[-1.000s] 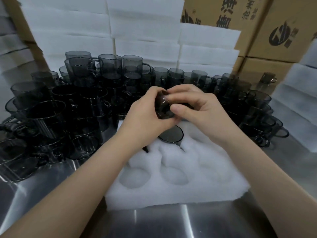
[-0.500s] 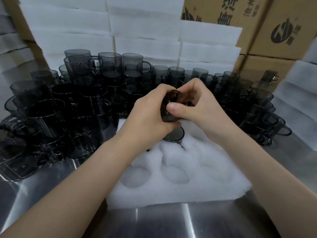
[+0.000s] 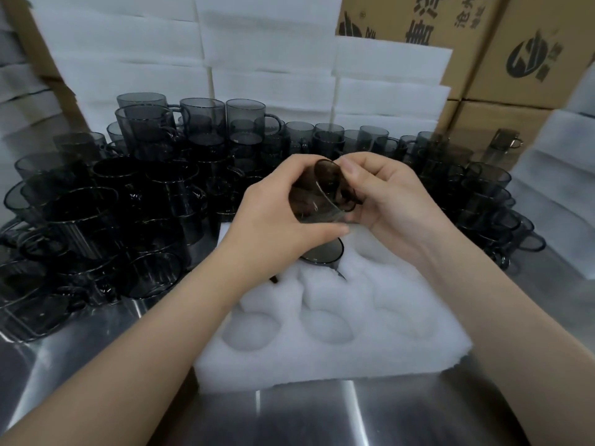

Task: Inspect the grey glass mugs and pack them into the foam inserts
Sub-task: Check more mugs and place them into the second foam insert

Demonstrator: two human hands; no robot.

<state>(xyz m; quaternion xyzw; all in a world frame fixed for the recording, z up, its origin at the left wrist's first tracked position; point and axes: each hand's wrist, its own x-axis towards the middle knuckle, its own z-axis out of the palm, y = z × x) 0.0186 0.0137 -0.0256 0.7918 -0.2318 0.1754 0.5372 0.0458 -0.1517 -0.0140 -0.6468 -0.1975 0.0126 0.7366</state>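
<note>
From the head camera, the job looks barely begun. One mug [image 3: 322, 254] sits in a hollow toward the back of the foam insert [image 3: 338, 346], partly hidden under the hands, and every other hollow that shows lies empty. A second mug [image 3: 317, 194] is up in the air above the back of the insert, tilted on its side. The left hand [image 3: 273, 217] curls its fingers [image 3: 325, 232] round the body. The right hand [image 3: 396, 201] pinches it from the other side, near the handle. This reads as the inspecting step, with the packing of this mug yet to come. A great crowd of unpacked mugs [image 3: 145, 194] stands stacked on the steel desk [image 3: 322, 413] to the left and behind. More mugs [image 3: 486, 194] press close on the right. They ring the insert tightly, so a careless elbow could knock glass. Behind them rise piled foam sheets [image 3: 273, 59] and cardboard boxes [image 3: 531, 43].
</note>
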